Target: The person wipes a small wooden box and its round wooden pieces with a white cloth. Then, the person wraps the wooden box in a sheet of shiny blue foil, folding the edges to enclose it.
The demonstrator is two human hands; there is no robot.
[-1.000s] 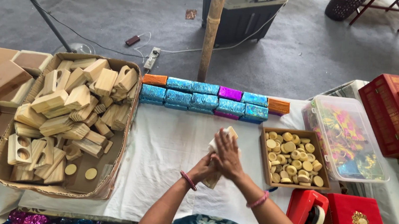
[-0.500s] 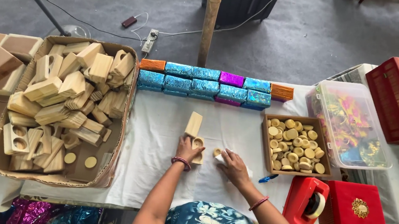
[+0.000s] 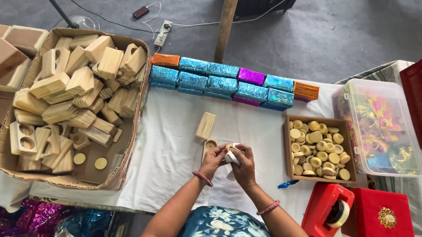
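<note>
My left hand (image 3: 214, 160) and my right hand (image 3: 243, 165) meet over the white cloth (image 3: 168, 145), both closed around a small white-wrapped piece with a round wooden disc (image 3: 232, 154). Just left of the hands lies a wooden holder with a round hole (image 3: 209, 145). A plain wooden block (image 3: 205, 125) rests on the cloth beyond it. A wooden tray of round discs (image 3: 318, 149) sits to the right of my right hand.
A cardboard box of wooden holders and blocks (image 3: 71, 102) fills the left. Shiny foil-wrapped blocks (image 3: 224, 82) line the far side. A clear bin of coloured items (image 3: 378, 129), a red tape dispenser (image 3: 328, 213) and red boxes (image 3: 381, 218) stand at the right.
The hands first held a wooden piece up together, then lowered and set the block and holder on the cloth. Now both hands have come together on a small disc and white wrap.
</note>
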